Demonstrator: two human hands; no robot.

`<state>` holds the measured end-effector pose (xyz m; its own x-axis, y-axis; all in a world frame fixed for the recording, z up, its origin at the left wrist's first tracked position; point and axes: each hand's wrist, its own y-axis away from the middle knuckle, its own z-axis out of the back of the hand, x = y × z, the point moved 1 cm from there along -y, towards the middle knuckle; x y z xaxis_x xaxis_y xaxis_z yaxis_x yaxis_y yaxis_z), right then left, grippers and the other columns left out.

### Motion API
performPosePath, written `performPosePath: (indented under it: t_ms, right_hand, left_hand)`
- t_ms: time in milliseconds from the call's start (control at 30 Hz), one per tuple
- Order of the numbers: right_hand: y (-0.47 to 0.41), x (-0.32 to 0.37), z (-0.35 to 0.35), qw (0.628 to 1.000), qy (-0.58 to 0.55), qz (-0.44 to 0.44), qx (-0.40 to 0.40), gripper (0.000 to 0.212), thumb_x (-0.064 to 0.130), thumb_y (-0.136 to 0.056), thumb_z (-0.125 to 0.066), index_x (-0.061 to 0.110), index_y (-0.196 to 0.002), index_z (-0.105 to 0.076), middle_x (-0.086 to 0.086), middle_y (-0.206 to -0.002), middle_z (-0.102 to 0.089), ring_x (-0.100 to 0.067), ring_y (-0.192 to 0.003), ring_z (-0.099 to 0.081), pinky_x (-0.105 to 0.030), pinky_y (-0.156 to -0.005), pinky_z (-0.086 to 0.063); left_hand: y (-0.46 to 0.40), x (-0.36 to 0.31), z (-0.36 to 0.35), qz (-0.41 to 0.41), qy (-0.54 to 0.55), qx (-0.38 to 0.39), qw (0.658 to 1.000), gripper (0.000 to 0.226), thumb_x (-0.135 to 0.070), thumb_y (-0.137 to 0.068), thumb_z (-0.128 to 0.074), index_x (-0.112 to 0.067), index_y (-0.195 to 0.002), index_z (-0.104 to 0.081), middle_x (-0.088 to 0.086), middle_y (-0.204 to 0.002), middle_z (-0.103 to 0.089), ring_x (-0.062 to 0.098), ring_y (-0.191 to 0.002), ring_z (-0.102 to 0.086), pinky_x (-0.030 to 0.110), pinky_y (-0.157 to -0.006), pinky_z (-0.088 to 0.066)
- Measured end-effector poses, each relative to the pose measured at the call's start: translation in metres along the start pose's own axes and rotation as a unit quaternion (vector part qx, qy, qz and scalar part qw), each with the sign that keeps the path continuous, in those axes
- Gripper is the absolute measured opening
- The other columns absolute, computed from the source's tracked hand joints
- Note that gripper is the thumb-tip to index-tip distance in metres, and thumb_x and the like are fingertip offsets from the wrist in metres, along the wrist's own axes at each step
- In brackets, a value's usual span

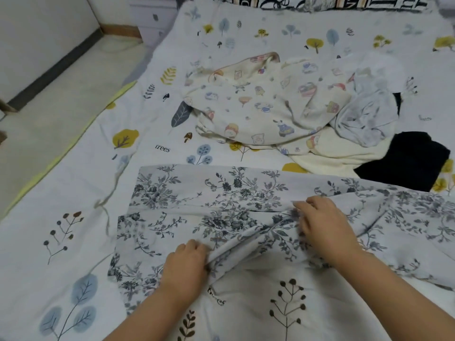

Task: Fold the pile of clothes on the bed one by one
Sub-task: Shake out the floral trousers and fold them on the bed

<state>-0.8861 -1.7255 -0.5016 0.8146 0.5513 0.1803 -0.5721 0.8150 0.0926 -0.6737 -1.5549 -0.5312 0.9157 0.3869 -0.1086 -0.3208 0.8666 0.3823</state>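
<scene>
So, a blue-floral garment [246, 207] is spread flat across the near part of the bed [61, 217], on top of a white sheet printed with little trees and leaves. A raised ridge of the fabric runs diagonally through the middle of it, and that ridge is being held at both ends.

The left hand [186, 263] is closed around the lower end of the ridge, with the fingers curled over a bunched bit of cloth near the garment's front edge. The right hand [322, 225] is set at the upper end, a bit farther back and to the right; its fingertips are pinched into the fold, though the exact finger positions are a little blurred. Both forearms come in from the bottom of the view.

Further back, the rest of the pile is heaped in the middle-right of the bed, well apart from the floral piece. A cream cartoon-print garment [266, 107] is crumpled on the left of the heap, a pale grey-white garment [366, 114] is draped against its right side, a plain cream piece [332, 158] is tucked under them, and a black garment [408, 161] is lying at the near right edge.

A beige floor [49, 99] can be seen left of the bed, and patterned pillows [320, 2] are lined along the top.
</scene>
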Motion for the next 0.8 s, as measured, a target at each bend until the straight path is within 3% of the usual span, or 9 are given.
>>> performPosePath:
  t_ms: [100, 167, 233, 367, 433, 533, 600, 700, 800]
  right_hand:
    - [-0.018, 0.003, -0.011, 0.998, 0.039, -0.007, 0.056, 0.045, 0.011, -0.091, -0.046, 0.026, -0.134, -0.047, -0.008, -0.126, -0.047, -0.026, -0.119, -0.041, -0.033, -0.092, -0.035]
    - [-0.027, 0.003, -0.017, 0.994, 0.060, -0.001, 0.097, 0.041, 0.013, -0.092, -0.047, 0.027, -0.130, -0.050, -0.006, -0.126, -0.047, -0.025, -0.121, -0.040, -0.033, -0.094, -0.036]
    - [-0.033, 0.000, -0.021, 0.990, 0.069, 0.006, 0.119, 0.029, 0.018, -0.093, -0.047, 0.023, -0.120, -0.057, -0.003, -0.119, -0.052, -0.024, -0.114, -0.043, -0.033, -0.088, -0.038]
    - [-0.031, -0.007, -0.016, 0.997, 0.029, 0.024, 0.072, 0.007, 0.021, -0.093, -0.052, 0.017, -0.088, -0.055, 0.001, -0.089, -0.055, -0.024, -0.094, -0.051, -0.033, -0.071, -0.032]
    - [-0.025, -0.013, -0.013, 0.999, -0.011, 0.015, 0.044, 0.020, 0.021, -0.093, -0.053, 0.018, -0.076, -0.043, 0.006, -0.067, -0.046, -0.024, -0.075, -0.049, -0.033, -0.063, -0.024]
    - [-0.021, -0.023, -0.003, 0.997, -0.071, -0.009, 0.007, 0.021, 0.024, -0.092, -0.054, 0.017, -0.075, -0.045, 0.003, -0.059, -0.052, -0.023, -0.063, -0.048, -0.032, -0.056, -0.025]
    - [-0.020, -0.028, 0.006, 0.995, -0.098, -0.014, -0.021, 0.020, 0.024, -0.091, -0.057, 0.019, -0.074, -0.046, 0.004, -0.056, -0.052, -0.022, -0.059, -0.048, -0.032, -0.055, -0.026]
    - [-0.019, -0.033, 0.019, 0.993, -0.110, -0.007, -0.030, 0.019, 0.027, -0.086, -0.062, 0.018, -0.073, -0.051, -0.001, -0.059, -0.057, -0.025, -0.060, -0.050, -0.032, -0.059, -0.029]
    - [-0.019, -0.040, 0.024, 0.995, -0.095, 0.011, 0.019, 0.024, 0.027, -0.086, -0.063, 0.016, -0.067, -0.055, -0.004, -0.062, -0.059, -0.023, -0.063, -0.051, -0.032, -0.058, -0.029]
  left_hand:
    - [-0.002, 0.015, 0.007, 0.001, 0.038, 0.015, 0.999, 0.022, -0.018, -0.089, -0.043, -0.024, -0.109, -0.048, -0.004, -0.097, -0.057, 0.017, -0.088, -0.055, 0.025, -0.062, -0.033]
    - [-0.001, 0.030, 0.010, 0.006, 0.039, 0.022, 0.999, 0.014, -0.018, -0.088, -0.045, -0.026, -0.098, -0.042, -0.009, -0.075, -0.047, 0.014, -0.072, -0.049, 0.024, -0.053, -0.029]
    - [0.000, 0.044, 0.013, 0.006, 0.035, 0.026, 0.999, 0.013, -0.019, -0.088, -0.047, -0.027, -0.087, -0.036, -0.011, -0.067, -0.039, 0.011, -0.066, -0.044, 0.023, -0.050, -0.027]
    - [0.005, 0.055, 0.027, -0.015, 0.069, 0.011, 0.997, 0.029, -0.019, -0.087, -0.046, -0.031, -0.069, -0.027, -0.011, -0.070, -0.040, 0.010, -0.068, -0.043, 0.024, -0.054, -0.026]
    - [0.008, 0.054, 0.039, -0.013, 0.112, -0.033, 0.993, 0.028, -0.016, -0.088, -0.045, -0.030, -0.070, -0.028, -0.008, -0.067, -0.043, 0.008, -0.060, -0.041, 0.023, -0.051, -0.025]
    - [0.012, 0.054, 0.055, -0.014, 0.204, -0.112, 0.972, 0.025, -0.009, -0.089, -0.044, -0.027, -0.077, -0.033, 0.000, -0.055, -0.051, 0.009, -0.048, -0.043, 0.022, -0.046, -0.031]
    - [0.010, 0.053, 0.068, -0.038, 0.244, -0.121, 0.961, 0.028, -0.010, -0.090, -0.047, -0.031, -0.078, -0.033, -0.010, -0.061, -0.058, 0.006, -0.050, -0.049, 0.018, -0.052, -0.038]
    - [0.004, 0.057, 0.090, -0.061, 0.237, -0.023, 0.969, 0.028, -0.035, -0.080, -0.069, -0.035, -0.077, -0.041, -0.027, -0.058, -0.056, -0.004, -0.054, -0.050, 0.014, -0.055, -0.037]
    - [0.003, 0.080, 0.110, -0.071, 0.164, 0.097, 0.979, 0.019, -0.037, -0.073, -0.076, -0.029, -0.069, -0.059, -0.019, -0.065, -0.064, -0.005, -0.062, -0.058, 0.013, -0.058, -0.042]
